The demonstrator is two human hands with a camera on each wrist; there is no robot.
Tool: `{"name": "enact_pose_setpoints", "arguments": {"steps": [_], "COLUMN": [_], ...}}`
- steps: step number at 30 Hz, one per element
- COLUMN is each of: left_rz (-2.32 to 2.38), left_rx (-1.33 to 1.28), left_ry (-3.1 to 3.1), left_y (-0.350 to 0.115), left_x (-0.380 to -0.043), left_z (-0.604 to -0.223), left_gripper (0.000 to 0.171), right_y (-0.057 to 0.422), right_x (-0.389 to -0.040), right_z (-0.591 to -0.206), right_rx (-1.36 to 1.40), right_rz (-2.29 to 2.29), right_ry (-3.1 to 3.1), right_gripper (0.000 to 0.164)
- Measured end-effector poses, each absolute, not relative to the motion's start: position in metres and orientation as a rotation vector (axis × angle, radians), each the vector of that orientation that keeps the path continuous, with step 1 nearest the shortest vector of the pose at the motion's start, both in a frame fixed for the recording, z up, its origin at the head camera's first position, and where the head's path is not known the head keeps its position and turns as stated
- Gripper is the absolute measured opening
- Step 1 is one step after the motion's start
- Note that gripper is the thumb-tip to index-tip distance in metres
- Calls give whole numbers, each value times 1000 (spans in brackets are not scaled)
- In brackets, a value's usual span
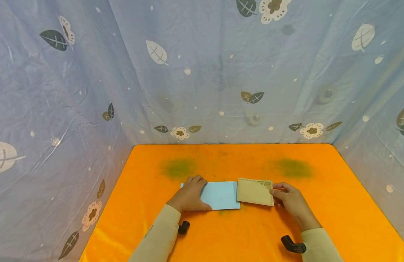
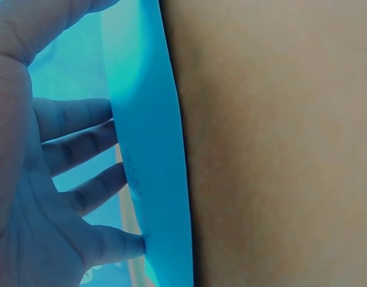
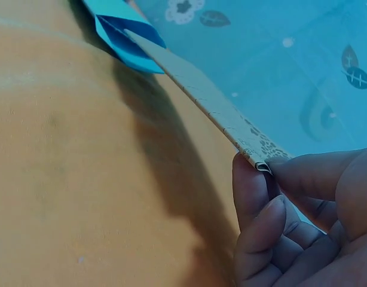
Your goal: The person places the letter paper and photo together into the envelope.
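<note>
A light blue paper envelope [image 1: 220, 195] lies lengthwise on the table, its open end facing right. My left hand [image 1: 192, 194] spans its left part, holding it with the thumb at the near edge and the fingers [image 2: 82, 119] at the far edge. In the right wrist view the mouth of the envelope [image 3: 132, 51] gapes. My right hand [image 1: 291, 200] pinches the right edge of a tan folded card [image 1: 254, 191] with a brown lace-like pattern at one corner. The card slants up from the table, and its left tip reaches into the envelope's mouth.
The table has an orange cover [image 1: 228, 236] with two dark greenish patches towards the back. A blue-grey curtain [image 1: 221, 72] with leaves and flowers encloses the back and sides. Black curved devices [image 1: 293, 244] sit at both wrists.
</note>
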State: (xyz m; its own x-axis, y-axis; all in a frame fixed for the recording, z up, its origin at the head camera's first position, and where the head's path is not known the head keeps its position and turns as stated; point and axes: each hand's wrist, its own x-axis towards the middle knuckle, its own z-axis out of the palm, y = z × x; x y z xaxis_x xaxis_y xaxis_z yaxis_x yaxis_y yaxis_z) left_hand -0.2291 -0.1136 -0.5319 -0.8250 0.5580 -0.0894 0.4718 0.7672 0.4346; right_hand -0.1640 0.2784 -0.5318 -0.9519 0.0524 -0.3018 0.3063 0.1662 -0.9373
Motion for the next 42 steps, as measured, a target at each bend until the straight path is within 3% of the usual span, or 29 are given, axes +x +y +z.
{"name": "enact_pose_setpoints", "arguments": {"steps": [42], "left_rz": [589], "left_rx": [802], "left_ry": [2751], "left_y": [-113], "left_x": [-232], "left_z": [-535], "left_gripper": [96], "right_y": [270], "right_x": [-162], "right_z": [-540], "right_rx": [394], "right_rz": [-2037], "right_ry": [2038], "right_gripper": [32]}}
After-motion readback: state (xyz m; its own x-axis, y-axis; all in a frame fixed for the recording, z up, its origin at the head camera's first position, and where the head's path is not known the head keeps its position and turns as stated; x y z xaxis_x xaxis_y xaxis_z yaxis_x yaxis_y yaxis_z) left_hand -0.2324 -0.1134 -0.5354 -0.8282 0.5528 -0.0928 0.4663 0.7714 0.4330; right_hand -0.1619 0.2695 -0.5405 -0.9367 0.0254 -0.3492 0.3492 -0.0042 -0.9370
